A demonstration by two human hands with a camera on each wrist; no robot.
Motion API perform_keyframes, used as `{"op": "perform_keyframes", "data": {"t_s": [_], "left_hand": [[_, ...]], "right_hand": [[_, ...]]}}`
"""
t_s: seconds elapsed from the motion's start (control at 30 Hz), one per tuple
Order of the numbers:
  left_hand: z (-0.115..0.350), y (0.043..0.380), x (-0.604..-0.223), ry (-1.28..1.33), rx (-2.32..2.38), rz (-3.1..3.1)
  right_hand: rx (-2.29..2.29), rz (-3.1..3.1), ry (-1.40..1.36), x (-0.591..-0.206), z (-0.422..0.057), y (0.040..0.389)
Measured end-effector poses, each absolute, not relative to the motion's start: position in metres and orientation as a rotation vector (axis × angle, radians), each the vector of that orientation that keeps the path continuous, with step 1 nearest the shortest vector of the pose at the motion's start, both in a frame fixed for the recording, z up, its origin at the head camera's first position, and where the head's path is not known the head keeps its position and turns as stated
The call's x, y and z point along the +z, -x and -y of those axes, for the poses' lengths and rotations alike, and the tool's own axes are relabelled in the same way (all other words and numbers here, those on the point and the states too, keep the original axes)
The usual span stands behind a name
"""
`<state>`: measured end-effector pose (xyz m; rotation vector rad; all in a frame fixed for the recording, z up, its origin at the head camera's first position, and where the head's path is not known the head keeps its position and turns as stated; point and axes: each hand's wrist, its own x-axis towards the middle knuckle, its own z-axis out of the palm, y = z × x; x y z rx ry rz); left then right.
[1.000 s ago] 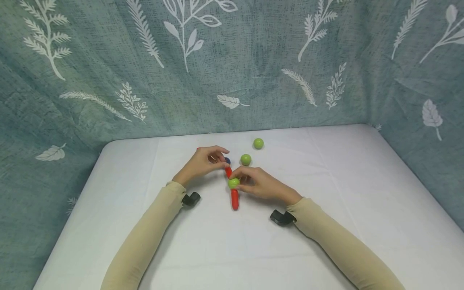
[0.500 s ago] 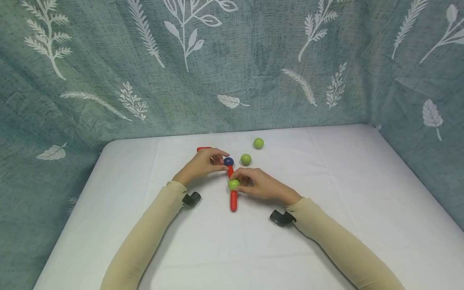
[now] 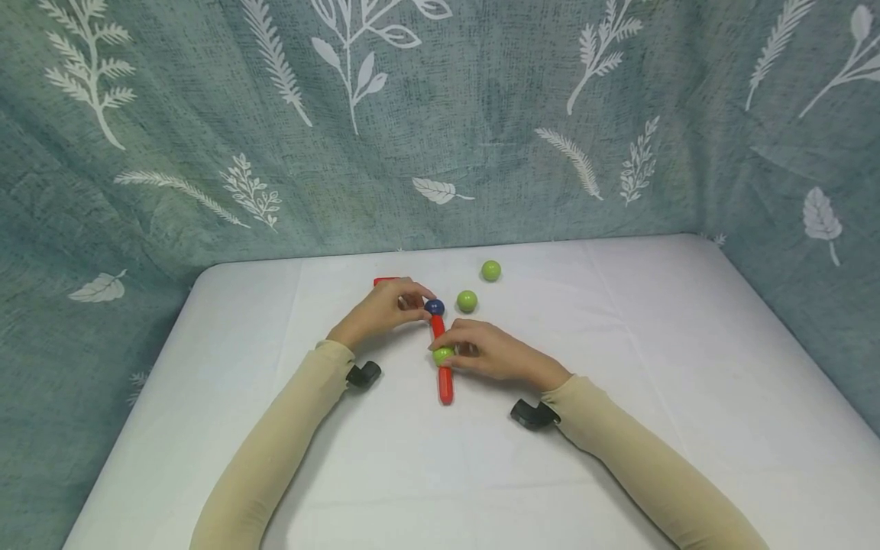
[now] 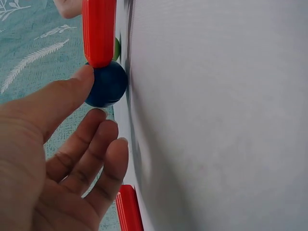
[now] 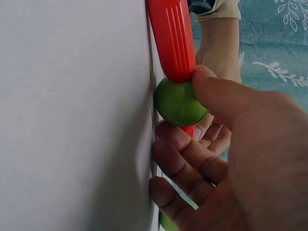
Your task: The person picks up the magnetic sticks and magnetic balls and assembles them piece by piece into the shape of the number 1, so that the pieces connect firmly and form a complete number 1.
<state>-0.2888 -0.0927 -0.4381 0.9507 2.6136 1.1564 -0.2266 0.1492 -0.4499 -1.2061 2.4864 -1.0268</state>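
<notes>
A line of magnetic-toy-like pieces runs toward the person: a blue ball point(image 3: 435, 307), a red stick point(image 3: 438, 327), a green ball point(image 3: 443, 357) and a second red stick point(image 3: 445, 386) at the near end. My left hand point(image 3: 390, 309) pinches the blue ball between thumb and index finger; its other fingers curl loosely below in the left wrist view. With thumb and fingers my right hand point(image 3: 491, 350) pinches the green ball point(image 5: 179, 102). The ribbed near red stick point(image 5: 174, 38) meets that ball beside the thumb. The fingers partly cover the stick between the balls.
Two loose green balls lie on the white table point(image 3: 584, 458) farther back, one point(image 3: 467, 301) beyond the right hand and another point(image 3: 491, 270) near the rear edge. Another red stick point(image 3: 386, 281) lies behind the left hand. A patterned cloth point(image 3: 481, 153) hangs behind the table.
The green ball in my right hand and the near red stick have shifted slightly toward the person. The blue ball, earlier mostly covered by my left fingers, shows more fully.
</notes>
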Motion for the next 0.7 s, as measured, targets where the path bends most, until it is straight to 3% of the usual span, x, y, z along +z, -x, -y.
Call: {"op": "perform_keyframes", "data": {"t_s": [0.7], "left_hand": [[0.0888,0.2914,-0.4363,-0.925,1.082,-2.624]], "right_hand": [[-1.053,-2.500,1.146,-0.4480,-0.1504,0.2267]]}}
